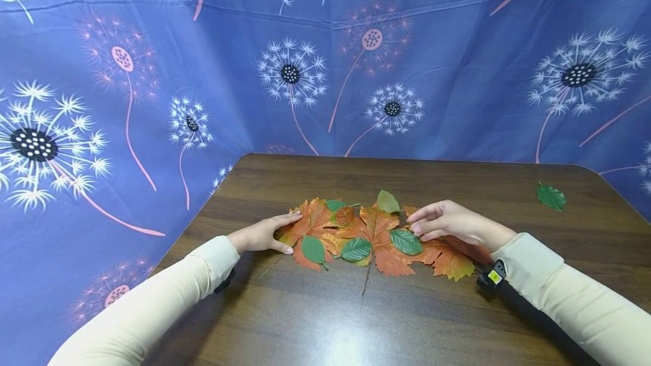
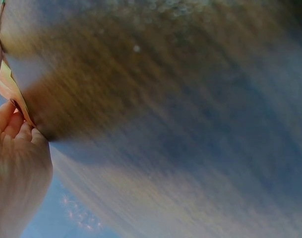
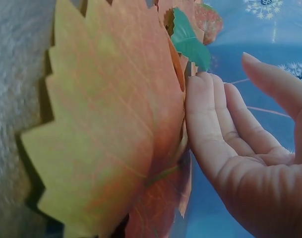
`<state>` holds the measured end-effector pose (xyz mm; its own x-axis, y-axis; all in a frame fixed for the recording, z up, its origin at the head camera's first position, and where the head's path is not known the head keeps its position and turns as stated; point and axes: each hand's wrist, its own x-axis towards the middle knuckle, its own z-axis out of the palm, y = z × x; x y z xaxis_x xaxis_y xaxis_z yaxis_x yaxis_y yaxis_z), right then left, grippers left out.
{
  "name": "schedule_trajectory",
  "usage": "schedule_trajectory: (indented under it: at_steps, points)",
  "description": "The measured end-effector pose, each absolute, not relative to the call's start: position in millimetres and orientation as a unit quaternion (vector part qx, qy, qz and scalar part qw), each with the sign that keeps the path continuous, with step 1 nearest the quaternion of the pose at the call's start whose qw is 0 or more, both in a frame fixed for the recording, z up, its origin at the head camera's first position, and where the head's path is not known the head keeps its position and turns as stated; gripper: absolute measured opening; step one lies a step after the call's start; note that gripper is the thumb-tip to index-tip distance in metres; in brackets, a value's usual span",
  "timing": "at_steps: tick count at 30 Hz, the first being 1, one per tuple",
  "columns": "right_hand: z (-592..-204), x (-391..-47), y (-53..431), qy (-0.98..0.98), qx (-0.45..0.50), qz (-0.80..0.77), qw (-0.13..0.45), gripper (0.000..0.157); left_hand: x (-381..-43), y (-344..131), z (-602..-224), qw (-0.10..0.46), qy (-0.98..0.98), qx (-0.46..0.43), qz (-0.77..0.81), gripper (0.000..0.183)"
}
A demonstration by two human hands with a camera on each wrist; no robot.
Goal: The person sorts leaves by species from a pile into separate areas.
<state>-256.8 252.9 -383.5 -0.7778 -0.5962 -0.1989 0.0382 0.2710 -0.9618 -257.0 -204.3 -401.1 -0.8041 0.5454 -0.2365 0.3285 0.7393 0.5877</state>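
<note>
Orange maple leaves (image 1: 376, 222) lie in a long overlapping row on the table, with several green leaves (image 1: 356, 249) on top of them. At the row's left end my left hand (image 1: 264, 235) rests on a leaf edge, thumb spread from the fingers. The left wrist view shows those fingers (image 2: 14, 121) against an orange leaf. My right hand (image 1: 450, 223) is over the right part, fingertips near a dark green leaf (image 1: 406, 242). In the right wrist view its fingers (image 3: 205, 114) lie along the leaves, the thumb held apart. A yellow-orange maple leaf (image 3: 101, 124) fills that view's left half.
A single green leaf (image 1: 551, 196) lies apart at the table's back right. Thin stems (image 1: 366, 275) stick out from the row toward the front of the brown wooden table (image 1: 285, 321). A blue dandelion-print cloth (image 1: 447, 72) hangs behind and to the left.
</note>
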Motion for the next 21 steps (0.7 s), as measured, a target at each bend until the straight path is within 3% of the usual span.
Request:
schedule_trajectory:
  at_steps: [21]
  points:
    - [-400.9, -258.8, 242.0, 0.776, -0.179, -0.536, 0.279, 0.046, -256.8, -203.7, -401.5, 0.197, 0.913, 0.246, 0.259, 0.087]
